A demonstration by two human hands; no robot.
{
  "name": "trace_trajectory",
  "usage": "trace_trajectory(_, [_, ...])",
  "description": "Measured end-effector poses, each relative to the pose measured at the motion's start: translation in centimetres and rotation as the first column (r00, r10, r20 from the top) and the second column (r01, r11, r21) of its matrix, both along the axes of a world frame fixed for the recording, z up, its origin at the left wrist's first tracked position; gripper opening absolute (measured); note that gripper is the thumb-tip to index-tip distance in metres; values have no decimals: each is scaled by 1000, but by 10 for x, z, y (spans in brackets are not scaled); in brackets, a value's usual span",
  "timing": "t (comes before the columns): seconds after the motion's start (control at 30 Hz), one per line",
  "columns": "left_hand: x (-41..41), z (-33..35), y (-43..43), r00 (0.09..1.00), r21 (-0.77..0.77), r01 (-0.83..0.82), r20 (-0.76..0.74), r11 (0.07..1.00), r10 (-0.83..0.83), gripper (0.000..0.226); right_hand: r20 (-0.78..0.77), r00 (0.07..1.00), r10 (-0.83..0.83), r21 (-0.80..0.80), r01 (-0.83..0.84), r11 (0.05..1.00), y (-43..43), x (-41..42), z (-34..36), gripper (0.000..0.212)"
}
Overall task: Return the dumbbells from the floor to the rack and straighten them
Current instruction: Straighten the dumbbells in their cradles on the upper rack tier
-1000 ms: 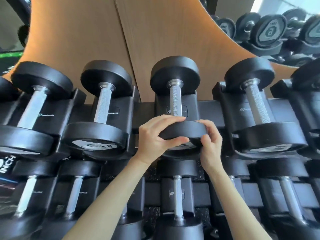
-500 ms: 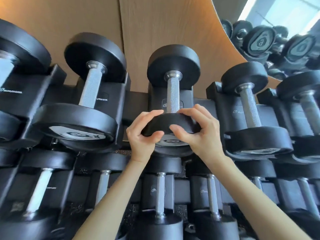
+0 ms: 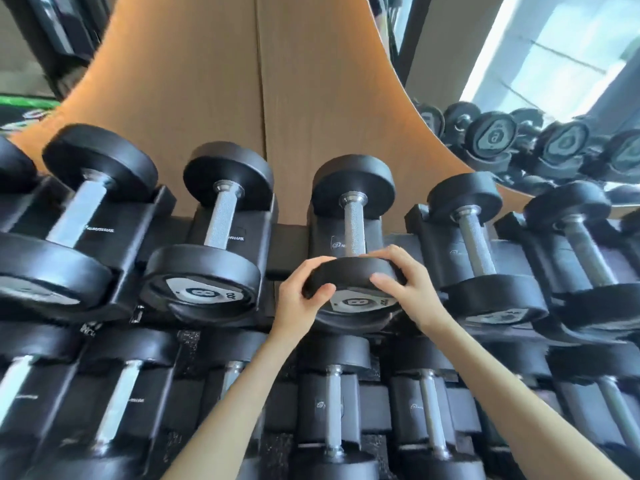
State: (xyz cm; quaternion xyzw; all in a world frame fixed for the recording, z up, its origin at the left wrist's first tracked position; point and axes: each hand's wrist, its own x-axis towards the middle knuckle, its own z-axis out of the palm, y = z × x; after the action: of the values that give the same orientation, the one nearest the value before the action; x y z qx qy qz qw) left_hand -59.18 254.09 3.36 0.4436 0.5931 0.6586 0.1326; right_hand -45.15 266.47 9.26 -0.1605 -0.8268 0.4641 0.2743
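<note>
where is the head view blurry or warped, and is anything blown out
Head view: the wide lens bows the wooden panel edges; the left-side dumbbell is motion-smeared; the bright patch upper right is blown out white; the middle dumbbell, left hand and right hand look fairly sharp.

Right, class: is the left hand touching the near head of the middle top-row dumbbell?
Touching. The head view shows the left hand holding the dumbbell by its near head: the fingers curl over the rim and the thumb presses its front edge, with no gap.
</note>
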Motion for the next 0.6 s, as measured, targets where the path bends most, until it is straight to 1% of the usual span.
trace_trajectory(0.03, [-2,5,-4,1000,-57,25,-17,998,-26,39,-39,999,-9,-141,3,990,0,7,-10,33])
trace_trajectory(0.1, [-6,17,-9,994,-168,59,-84,984,-74,37,-99,993,-67,-377,25,926,-3,19,-37,42])
trace_trajectory(0.17, [-4,36,-3,968,-236,53,-226,970,-108,41,-132,982,-133,-505,49,862,-6,24,-60,52])
trace_trajectory(0.23, [7,57,14,895,-292,28,-418,956,-154,48,-140,975,-171,-527,72,847,-8,25,-70,63])
trace_trajectory(0.27, [14,65,23,835,-318,-19,-527,948,-160,52,-138,973,-182,-528,83,845,-9,25,-71,62])
trace_trajectory(0.3, [21,71,31,768,-326,-80,-623,942,-150,54,-134,971,-197,-537,95,838,-10,24,-71,55])
trace_trajectory(0.33, [25,73,37,713,-318,-131,-688,939,-134,55,-132,969,-207,-542,104,834,-10,24,-71,48])
trace_trajectory(0.37, [27,73,41,683,-296,-159,-722,942,-112,55,-133,967,-216,-542,112,833,-10,24,-71,46])
trace_trajectory(0.4, [27,73,41,675,-273,-170,-732,947,-90,55,-137,965,-224,-540,117,833,-10,23,-70,49])
trace_trajectory(0.47, [23,70,38,692,-237,-159,-719,958,-63,53,-153,962,-224,-532,111,839,-9,23,-69,56])
trace_trajectory(0.5, [20,68,37,706,-222,-147,-706,964,-54,52,-161,961,-225,-529,108,842,-9,21,-68,56])
trace_trajectory(0.6, [12,66,28,780,-181,-105,-625,978,-32,49,-200,960,-194,-505,69,860,-9,17,-57,45])
